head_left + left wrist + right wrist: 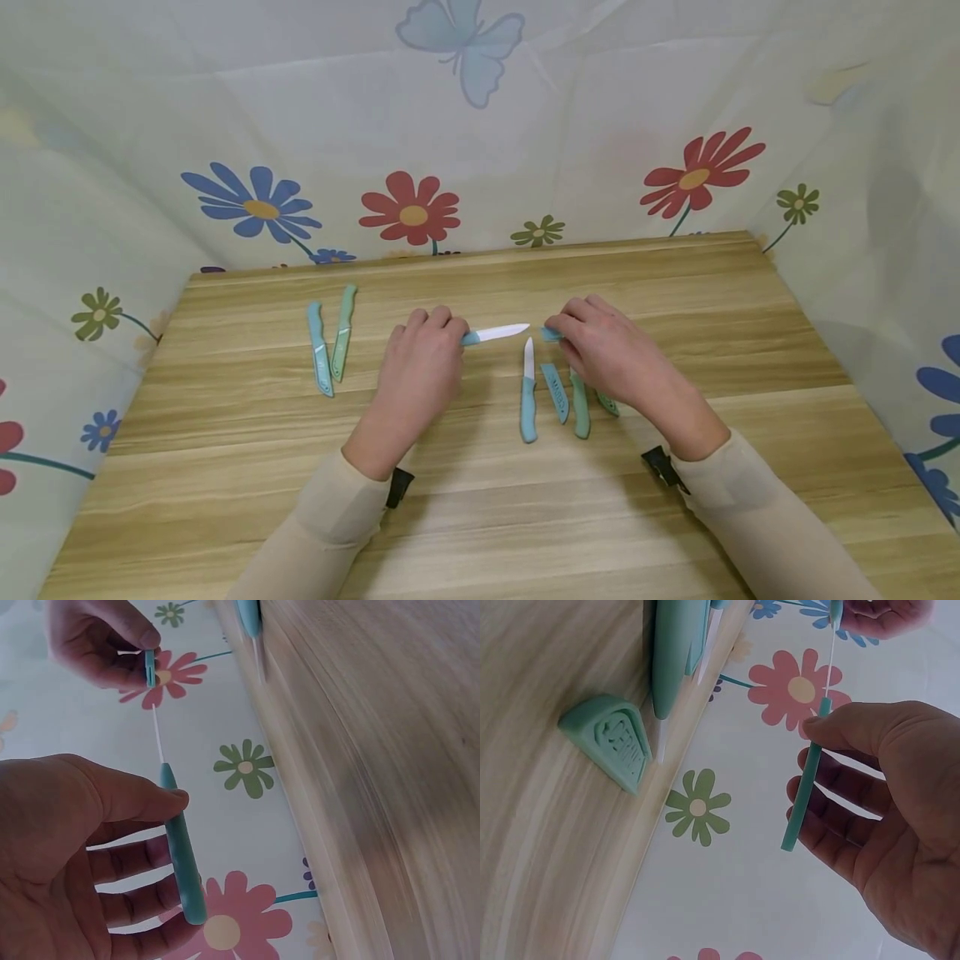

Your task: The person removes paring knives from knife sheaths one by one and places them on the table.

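Note:
Above the table, my left hand (422,367) grips a paring knife (501,332) by its blue handle (182,855), the white blade pointing right. My right hand (611,350) pinches a blue blade sheath (805,787) between thumb and fingers, its slotted end (150,669) turned toward the knife tip. In the head view a small gap separates tip and sheath. Below the hands lie a bare blue knife (528,408), a blue sheath (557,393), a green knife (581,410) and a green sheath (615,742), the last two partly hidden by my right hand in the head view.
On the left of the wood-grain table (225,450) lie a sheathed blue knife (319,350) and a sheathed green knife (343,333), close together. A white flower-print sheet (322,108) encloses the table at the back and sides.

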Tool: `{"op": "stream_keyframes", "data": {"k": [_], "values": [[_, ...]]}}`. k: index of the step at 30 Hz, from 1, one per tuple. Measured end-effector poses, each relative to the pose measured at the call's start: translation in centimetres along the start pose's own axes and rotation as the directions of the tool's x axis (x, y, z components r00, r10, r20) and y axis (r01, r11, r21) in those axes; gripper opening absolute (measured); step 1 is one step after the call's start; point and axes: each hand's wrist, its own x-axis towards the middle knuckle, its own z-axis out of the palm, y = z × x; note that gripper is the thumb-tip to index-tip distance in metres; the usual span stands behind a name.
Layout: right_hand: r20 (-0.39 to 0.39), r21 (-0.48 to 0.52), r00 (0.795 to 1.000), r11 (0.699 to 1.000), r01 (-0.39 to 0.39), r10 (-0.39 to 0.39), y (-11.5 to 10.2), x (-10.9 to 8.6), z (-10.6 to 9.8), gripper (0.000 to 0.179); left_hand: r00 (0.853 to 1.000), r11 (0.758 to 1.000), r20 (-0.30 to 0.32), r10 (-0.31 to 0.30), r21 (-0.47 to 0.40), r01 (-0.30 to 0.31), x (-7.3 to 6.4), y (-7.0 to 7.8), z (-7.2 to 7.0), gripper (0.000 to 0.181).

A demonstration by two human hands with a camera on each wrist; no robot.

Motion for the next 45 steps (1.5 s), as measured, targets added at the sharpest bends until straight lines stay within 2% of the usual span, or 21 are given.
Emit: {"op": "stream_keyframes", "data": {"k": [11,19,27,35,45], "values": [[0.024,0.020,0.999,0.999,-0.030,0.030,-0.1,0.1,-0.1,0.026,0.999,0.999,0.031,-0.035,-0.009,0.036,0.3,-0.2,0.2,0.012],[0.010,-0.018,1.000,1.000,-0.011,0.012,0.0,0.4,0.0,0.027,0.999,0.999,0.025,-0.043,-0.017,0.043,0.3,-0.3,0.2,0.012],[0.086,-0.039,0.995,0.998,-0.051,0.054,-0.4,1.0,-0.1,0.027,0.999,0.999,0.011,-0.046,-0.011,0.046,0.1,-0.4,0.4,0.009],[0.221,-0.009,0.966,0.991,-0.132,0.131,-1.1,1.9,0.1,0.036,0.994,0.995,0.061,-0.094,-0.027,0.096,-0.2,-0.4,0.5,0.008],[0.347,0.154,0.916,0.952,-0.266,0.200,-2.0,2.9,0.6,0.050,0.981,0.979,0.122,-0.152,-0.118,0.166,-0.6,-0.2,1.0,0.010]]}}
